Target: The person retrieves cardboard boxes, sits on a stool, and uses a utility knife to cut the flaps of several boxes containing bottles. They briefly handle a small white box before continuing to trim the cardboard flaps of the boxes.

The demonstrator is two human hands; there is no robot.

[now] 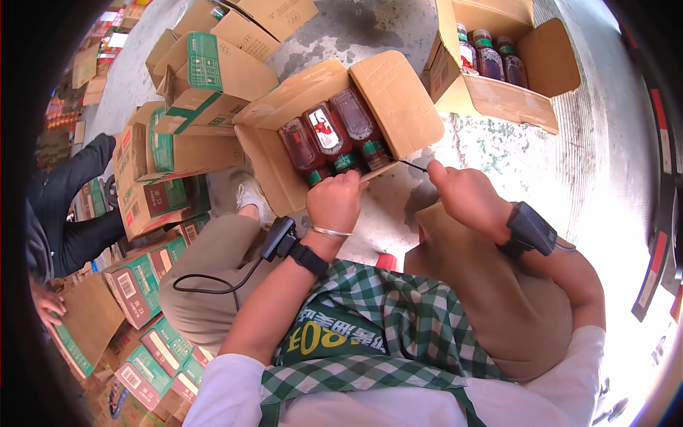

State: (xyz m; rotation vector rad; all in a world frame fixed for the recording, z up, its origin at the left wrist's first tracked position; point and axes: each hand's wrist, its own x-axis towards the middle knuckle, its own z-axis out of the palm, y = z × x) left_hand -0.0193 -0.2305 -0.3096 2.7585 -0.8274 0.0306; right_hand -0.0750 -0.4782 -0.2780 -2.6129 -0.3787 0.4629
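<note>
Honestly, the bottles (326,129) in the open carton (284,192) look full of dark reddish liquid, so I'd guess each is fairly heavy for its size. Can't tell if they're glass or plastic; I'd treat them as breakable. Smooth sides probably get slippery, so I'd take one round the body just below the green cap (373,148), with a second hand under the base if it comes out. The carton itself looks stiff in the walls but bendy at the flaps, so I'd hold it by the walls.

Hands are apart. The left hand (333,203) is curled at the carton's near edge, right by the caps; can't tell whether it's gripping a cap or the cardboard. The right hand (466,198) is just right of the carton, closed on a thin black tool (413,165) that points at the rightmost cap.

As for containers, three bottles show in the open carton, lying side by side with caps toward the person. Beyond it to the right, a second open carton (512,107) has three more showing. Up and left of it is a flapped carton (245,35) with a bit of a bottle peeking out. Printed cartons (149,363) are stacked down and left, contents hidden, and a co-worker's hand (47,304) is by a flap there.
</note>
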